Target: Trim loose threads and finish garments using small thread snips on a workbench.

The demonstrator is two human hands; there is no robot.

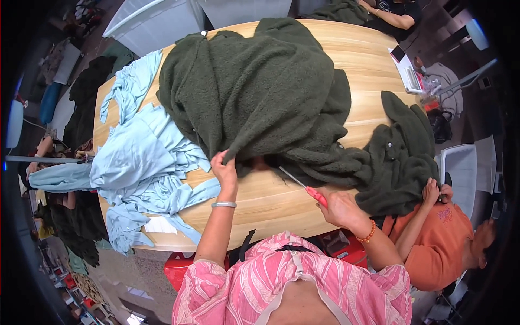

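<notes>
With the left hand (225, 173) pinching the fleece (254, 92) and the right hand (344, 210) closed around the tool (315, 195), tension the fleece before applying the tip (282, 169).

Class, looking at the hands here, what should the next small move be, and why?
Probably, the right hand should ease the red-handled tool leftward, toward the pinched fold. The left hand grips the dark green fleece there, while the tool's slim metal shaft points up and left, its tip apart from that hand.
</notes>
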